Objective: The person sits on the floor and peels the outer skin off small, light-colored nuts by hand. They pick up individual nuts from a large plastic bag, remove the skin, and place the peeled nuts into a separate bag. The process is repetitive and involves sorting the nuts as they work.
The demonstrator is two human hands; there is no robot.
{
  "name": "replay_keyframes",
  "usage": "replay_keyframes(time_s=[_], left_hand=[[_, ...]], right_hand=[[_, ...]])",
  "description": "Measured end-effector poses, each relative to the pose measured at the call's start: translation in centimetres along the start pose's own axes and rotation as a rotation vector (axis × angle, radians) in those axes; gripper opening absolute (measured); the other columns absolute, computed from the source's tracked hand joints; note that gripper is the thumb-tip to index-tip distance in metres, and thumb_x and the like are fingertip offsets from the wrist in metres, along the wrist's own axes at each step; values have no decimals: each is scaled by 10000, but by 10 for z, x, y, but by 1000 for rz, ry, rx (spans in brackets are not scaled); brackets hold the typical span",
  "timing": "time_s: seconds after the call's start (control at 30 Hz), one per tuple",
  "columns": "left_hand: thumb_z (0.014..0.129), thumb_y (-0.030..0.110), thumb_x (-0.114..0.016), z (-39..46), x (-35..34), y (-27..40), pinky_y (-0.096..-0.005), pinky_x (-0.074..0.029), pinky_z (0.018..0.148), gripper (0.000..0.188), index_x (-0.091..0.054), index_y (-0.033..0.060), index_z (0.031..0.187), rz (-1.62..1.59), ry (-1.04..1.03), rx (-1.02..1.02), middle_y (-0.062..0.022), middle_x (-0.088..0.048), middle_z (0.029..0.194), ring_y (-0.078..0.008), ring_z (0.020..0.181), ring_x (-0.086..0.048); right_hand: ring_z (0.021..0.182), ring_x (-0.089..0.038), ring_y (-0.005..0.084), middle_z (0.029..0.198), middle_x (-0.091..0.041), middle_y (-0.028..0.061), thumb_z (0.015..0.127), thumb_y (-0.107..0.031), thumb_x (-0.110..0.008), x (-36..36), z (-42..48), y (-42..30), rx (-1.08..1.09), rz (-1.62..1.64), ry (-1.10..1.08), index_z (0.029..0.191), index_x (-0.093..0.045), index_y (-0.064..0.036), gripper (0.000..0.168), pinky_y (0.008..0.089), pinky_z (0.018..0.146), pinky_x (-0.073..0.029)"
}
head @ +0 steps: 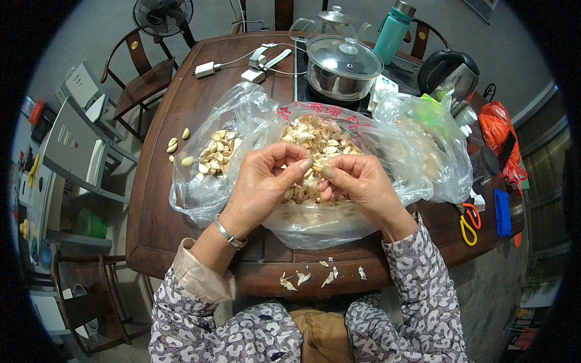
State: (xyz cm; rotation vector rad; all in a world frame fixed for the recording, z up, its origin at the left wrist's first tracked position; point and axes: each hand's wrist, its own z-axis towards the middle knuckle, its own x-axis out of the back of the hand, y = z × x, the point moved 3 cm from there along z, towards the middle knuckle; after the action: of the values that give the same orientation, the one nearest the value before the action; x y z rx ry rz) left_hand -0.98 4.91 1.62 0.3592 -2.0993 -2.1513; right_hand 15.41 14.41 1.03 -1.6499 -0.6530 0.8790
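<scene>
Between the fingertips of both hands is a small garlic clove, partly hidden by the thumbs. My left hand pinches it from one side and my right hand from the other. Below them lies a wide clear plastic bag, its mouth spread open around a heap of garlic cloves and papery skins. To the left, a second clear bag holds pale garlic cloves. Several cloves lie on the wood beside that bag.
Loose garlic skins lie along the near edge of the wooden table. Rightward are scissors, a filled plastic bag and an electric kettle. A lidded glass pot, a teal bottle and a charger stand farther back.
</scene>
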Motion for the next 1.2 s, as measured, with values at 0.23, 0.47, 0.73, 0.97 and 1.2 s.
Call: replay_keyframes(time_s=[0.23,0.47,0.73,0.97,1.2], left_hand=[[923,85,-702,-3,-4,9,-208,-523,707,164,-718,-25,1043,175,-2,-118,-39,-723,912,-63,815,-643],[925,85,-695,-4,-5,4,-219,-527,740,178,-703,-24,1065,193,-20,-71,-36,-714,934,-77,830,-648],[937,69,-665,-2,43,35,-205,-487,698,111,-673,-5,1019,491,453,-415,-11,-664,882,-67,787,-602],[881,77,-678,-11,80,47,-235,-430,545,81,-674,30,947,934,719,-357,7,-590,664,-57,589,-536],[882,37,-702,-10,34,33,-208,-364,510,102,-689,38,983,770,430,-444,38,-565,666,-29,577,-478]], right_hand=[[656,-635,68,795,-686,30,985,-193,-651,4,-1,-3,-25,-7,46,976,-682,6,201,208,618,-533],[654,-628,59,786,-682,20,983,-168,-649,2,1,0,61,-3,74,957,-688,6,180,192,604,-522],[667,-622,73,781,-697,50,951,-76,-646,14,4,1,195,-438,245,990,-706,46,142,218,613,-509],[629,-636,111,735,-720,124,830,-35,-704,3,-1,-12,359,-939,90,1008,-738,27,191,274,592,-514],[615,-669,198,726,-696,167,815,-55,-735,0,-4,-12,335,-1035,22,989,-732,19,190,306,603,-524]])
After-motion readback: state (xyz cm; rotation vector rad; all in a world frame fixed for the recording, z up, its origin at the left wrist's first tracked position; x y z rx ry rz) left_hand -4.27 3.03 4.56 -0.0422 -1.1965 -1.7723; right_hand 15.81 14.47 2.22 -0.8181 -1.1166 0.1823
